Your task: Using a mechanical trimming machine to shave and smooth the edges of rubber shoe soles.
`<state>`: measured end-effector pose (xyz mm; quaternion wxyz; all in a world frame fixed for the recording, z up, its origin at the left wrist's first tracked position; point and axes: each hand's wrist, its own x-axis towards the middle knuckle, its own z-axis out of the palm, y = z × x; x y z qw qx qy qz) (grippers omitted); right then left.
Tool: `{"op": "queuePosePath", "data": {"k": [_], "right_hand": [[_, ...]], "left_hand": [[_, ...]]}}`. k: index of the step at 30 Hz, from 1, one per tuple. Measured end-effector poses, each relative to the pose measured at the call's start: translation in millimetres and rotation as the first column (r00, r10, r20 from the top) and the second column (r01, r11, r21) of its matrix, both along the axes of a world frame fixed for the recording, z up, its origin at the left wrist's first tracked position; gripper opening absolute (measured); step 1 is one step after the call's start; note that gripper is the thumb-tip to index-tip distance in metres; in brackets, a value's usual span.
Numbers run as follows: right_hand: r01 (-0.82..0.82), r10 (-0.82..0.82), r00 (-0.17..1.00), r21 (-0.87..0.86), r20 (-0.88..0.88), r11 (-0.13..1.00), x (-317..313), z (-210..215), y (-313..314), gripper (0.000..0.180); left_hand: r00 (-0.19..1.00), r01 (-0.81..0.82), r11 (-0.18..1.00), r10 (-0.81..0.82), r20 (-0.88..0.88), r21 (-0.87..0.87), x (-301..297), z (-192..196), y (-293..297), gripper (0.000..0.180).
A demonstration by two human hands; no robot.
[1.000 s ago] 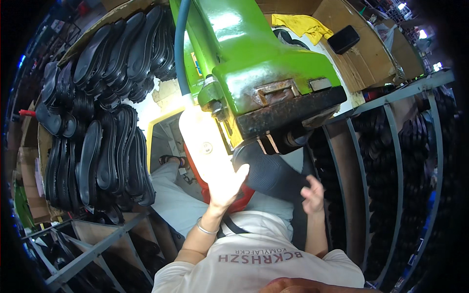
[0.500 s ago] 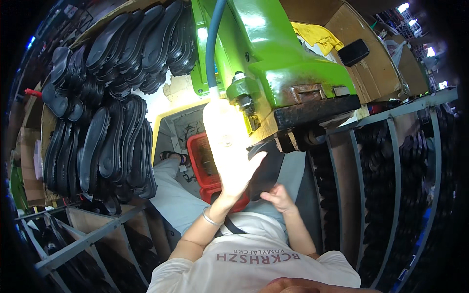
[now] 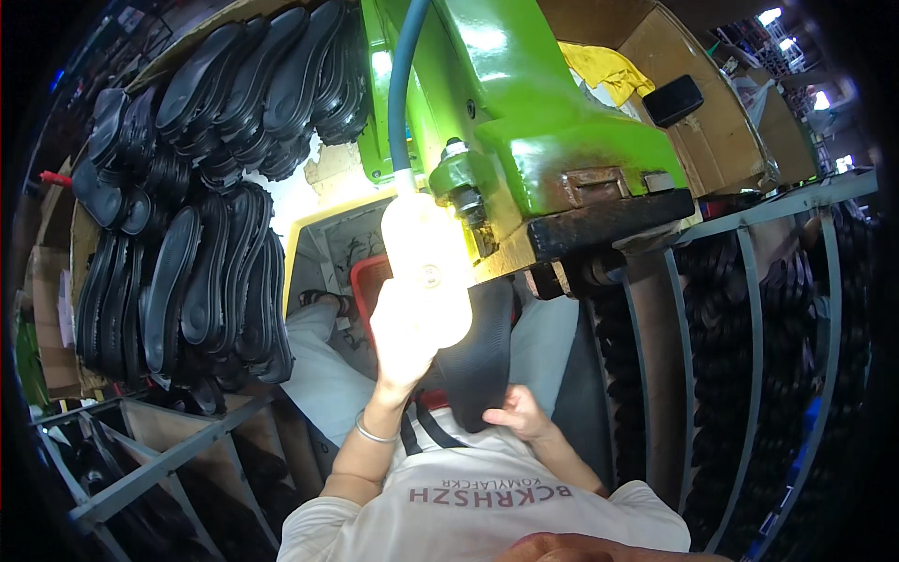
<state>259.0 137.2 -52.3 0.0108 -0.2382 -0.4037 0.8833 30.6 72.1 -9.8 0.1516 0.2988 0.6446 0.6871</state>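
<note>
A long black shoe sole (image 3: pixel 479 370) with a finely ribbed face hangs in front of me, its upper end under the machine's head. My right hand (image 3: pixel 522 413) pinches its lower end between thumb and fingers. Behind the glowing work lamp (image 3: pixel 429 281), my left hand (image 3: pixel 398 342) is washed out by glare, close to the sole's left edge. The lamp hides its fingers, so its grip cannot be made out. Above stands the green machine (image 3: pixel 552 122), with a dark, worn metal block (image 3: pixel 609 225) at its front.
Stacked black soles (image 3: pixel 192 272) fill the left side. A red basket (image 3: pixel 368 273) sits low between my legs. Racks of dark soles (image 3: pixel 730 328) stand at the right. A cardboard box (image 3: pixel 702 140) holds a yellow cloth (image 3: pixel 607 70), with a black phone-like object (image 3: pixel 674 100) by it.
The sole and my right hand have come down and slightly left, toward my body. My left hand has moved left and up, its outstretched thumb now out of sight behind the lamp.
</note>
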Motion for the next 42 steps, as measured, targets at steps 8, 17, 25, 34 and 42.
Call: {"op": "queuePosePath", "data": {"k": [8, 17, 25, 34, 42], "right_hand": [[0.448, -0.448, 0.891, 0.323, -0.079, 0.833, 32, 39, 91, 0.03], [0.464, -0.442, 0.879, 0.53, -0.177, 0.71, -41, 84, 173, 0.023], [0.457, -0.348, 0.885, 0.43, -0.31, 0.779, -104, 80, 157, 0.023], [0.368, -0.268, 0.929, 0.563, -0.256, 0.74, -129, 79, 90, 0.043], [0.367, -0.211, 0.924, 0.584, -0.32, 0.724, -143, 72, 78, 0.063]], "left_hand": [[0.979, 0.201, 0.97, -0.205, -0.014, -0.136, 14, 10, 12, 0.033], [0.995, 0.075, 0.979, -0.086, -0.051, -0.189, 8, 16, 22, 0.022], [0.995, 0.1, 0.983, -0.103, -0.007, -0.155, -31, 30, -22, 0.026], [0.926, -0.093, 0.995, 0.099, 0.365, -0.033, -41, 5, -98, 0.024], [0.961, 0.27, 0.856, -0.269, 0.067, -0.441, 21, 1, -49, 0.027]]}}
